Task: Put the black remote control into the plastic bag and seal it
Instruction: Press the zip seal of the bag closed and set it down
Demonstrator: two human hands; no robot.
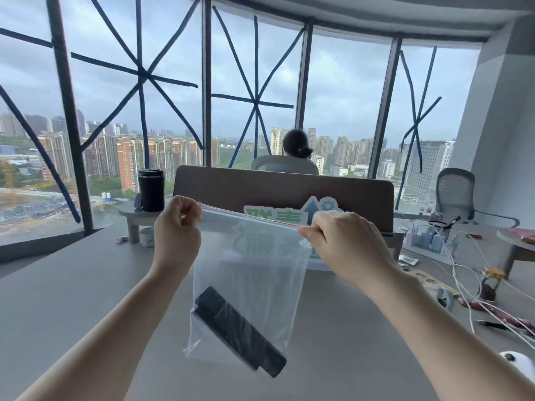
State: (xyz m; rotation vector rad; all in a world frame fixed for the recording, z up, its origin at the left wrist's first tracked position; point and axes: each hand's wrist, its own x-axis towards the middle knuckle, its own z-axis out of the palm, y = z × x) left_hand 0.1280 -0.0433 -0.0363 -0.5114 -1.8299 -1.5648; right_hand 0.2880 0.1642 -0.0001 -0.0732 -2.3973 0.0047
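A clear plastic zip bag (254,261) hangs in the air above the grey table (72,290). The black remote control (240,331) lies slanted inside the bag's bottom. My left hand (178,224) pinches the left end of the bag's top strip. My right hand (344,238) pinches the strip's right end, thumb and fingers pressed together on it. The strip is stretched taut between both hands; whether it is fully closed along its length is unclear.
A black tumbler (150,189) stands on a small shelf at back left, a white cup (147,237) below it. A brown divider (283,189) with a green sign and a seated person lie behind. White cables (463,273), a jar, pens and tape clutter the right side.
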